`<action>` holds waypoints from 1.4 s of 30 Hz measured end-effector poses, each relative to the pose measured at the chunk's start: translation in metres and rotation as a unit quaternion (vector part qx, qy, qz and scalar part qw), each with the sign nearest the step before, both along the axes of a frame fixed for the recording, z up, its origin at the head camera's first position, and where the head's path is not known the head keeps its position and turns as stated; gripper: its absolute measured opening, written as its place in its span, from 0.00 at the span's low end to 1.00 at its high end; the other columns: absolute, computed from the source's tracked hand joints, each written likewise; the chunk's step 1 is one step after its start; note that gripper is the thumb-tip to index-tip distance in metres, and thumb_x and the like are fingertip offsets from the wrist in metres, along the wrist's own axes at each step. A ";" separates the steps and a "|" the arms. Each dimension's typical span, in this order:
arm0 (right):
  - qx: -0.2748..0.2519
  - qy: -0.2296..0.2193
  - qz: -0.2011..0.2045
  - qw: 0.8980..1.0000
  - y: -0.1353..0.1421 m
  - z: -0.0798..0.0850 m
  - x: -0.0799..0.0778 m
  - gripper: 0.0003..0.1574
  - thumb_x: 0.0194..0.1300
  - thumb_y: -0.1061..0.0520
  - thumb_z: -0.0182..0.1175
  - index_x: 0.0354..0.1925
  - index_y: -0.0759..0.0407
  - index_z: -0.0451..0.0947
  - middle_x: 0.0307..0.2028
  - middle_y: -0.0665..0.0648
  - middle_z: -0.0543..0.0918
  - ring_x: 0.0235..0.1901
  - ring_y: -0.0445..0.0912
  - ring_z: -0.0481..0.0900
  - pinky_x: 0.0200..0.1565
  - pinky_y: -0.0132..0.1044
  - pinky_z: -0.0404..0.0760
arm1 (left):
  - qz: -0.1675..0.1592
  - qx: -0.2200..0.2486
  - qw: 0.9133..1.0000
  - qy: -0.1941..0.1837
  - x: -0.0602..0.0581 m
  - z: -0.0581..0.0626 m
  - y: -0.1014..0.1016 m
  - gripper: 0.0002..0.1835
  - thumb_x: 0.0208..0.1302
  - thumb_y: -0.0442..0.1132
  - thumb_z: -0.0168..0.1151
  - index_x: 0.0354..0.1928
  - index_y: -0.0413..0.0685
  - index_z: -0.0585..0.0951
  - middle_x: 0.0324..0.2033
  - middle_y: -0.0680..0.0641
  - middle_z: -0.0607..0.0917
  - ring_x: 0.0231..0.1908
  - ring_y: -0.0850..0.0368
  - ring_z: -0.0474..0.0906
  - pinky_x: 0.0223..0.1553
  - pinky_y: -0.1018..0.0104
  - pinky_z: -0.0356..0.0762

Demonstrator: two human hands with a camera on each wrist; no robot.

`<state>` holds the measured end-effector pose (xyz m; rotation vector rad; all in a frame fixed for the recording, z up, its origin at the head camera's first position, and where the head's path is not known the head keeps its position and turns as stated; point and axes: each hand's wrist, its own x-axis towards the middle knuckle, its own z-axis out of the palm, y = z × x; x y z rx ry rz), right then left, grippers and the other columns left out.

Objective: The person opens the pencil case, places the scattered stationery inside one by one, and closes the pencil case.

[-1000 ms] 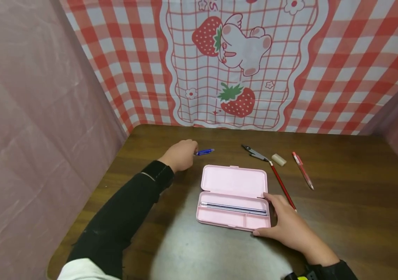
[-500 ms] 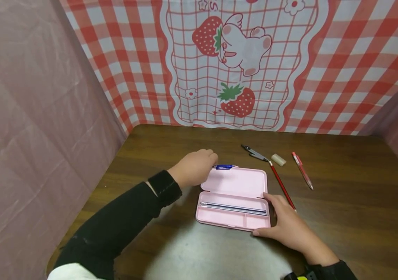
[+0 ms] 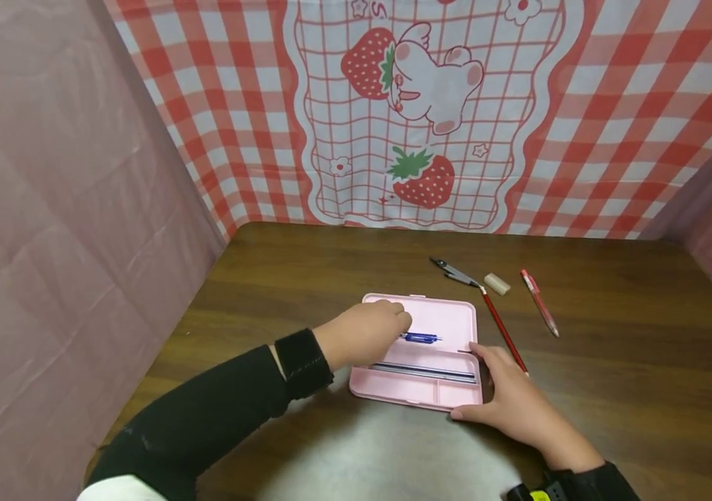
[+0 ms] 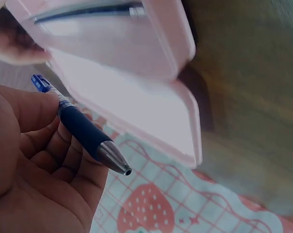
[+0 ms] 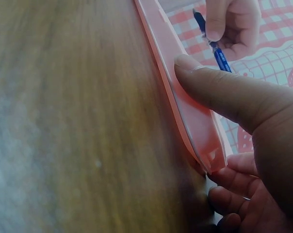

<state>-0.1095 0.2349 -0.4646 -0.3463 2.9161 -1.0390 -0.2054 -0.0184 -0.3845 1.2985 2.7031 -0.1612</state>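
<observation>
A blue pen [image 3: 421, 338], pinched in the person's left hand [image 3: 365, 332], hung above the raised lid of an open pink pencil case [image 3: 396, 391]; a second earlier it had been beyond the case, to the left. The right hand [image 3: 512, 400] gripped the case's right end, as before. Past the case, a compass [image 3: 456, 273], eraser [image 3: 496, 284], red pencil [image 3: 504, 330] and red pen [image 3: 540, 304] lay unmoved on the brown wooden tabletop [image 3: 293, 271]. A red-and-white checked cloth [image 3: 243, 139] with strawberries hung behind, pink drapery [image 3: 30, 243] at the sides.
</observation>
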 end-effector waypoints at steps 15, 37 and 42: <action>0.015 -0.017 -0.005 1.000 -0.001 0.002 -0.001 0.74 0.36 0.22 0.71 0.70 0.62 0.60 0.61 0.64 0.68 0.59 0.59 0.70 0.57 0.61 0.70 | -0.029 -0.028 0.999 -0.026 0.016 -0.019 0.015 0.13 0.70 0.39 0.56 0.55 0.52 0.77 0.44 0.52 0.81 0.46 0.60 0.77 0.54 0.65 0.75; 0.012 -0.009 -0.002 1.000 -0.001 0.001 0.000 0.73 0.36 0.23 0.72 0.69 0.62 0.61 0.60 0.64 0.69 0.58 0.59 0.70 0.56 0.60 0.70 | -0.045 -0.051 0.998 -0.001 0.020 -0.029 0.016 0.16 0.72 0.43 0.55 0.59 0.55 0.76 0.46 0.54 0.81 0.48 0.61 0.76 0.55 0.64 0.74; 0.008 -0.010 -0.003 1.000 -0.001 0.001 0.001 0.73 0.36 0.24 0.73 0.69 0.63 0.60 0.60 0.64 0.69 0.58 0.58 0.70 0.56 0.60 0.70 | -0.042 -0.029 0.999 0.017 0.024 -0.023 0.010 0.13 0.73 0.40 0.52 0.55 0.54 0.78 0.42 0.55 0.81 0.43 0.61 0.76 0.50 0.64 0.76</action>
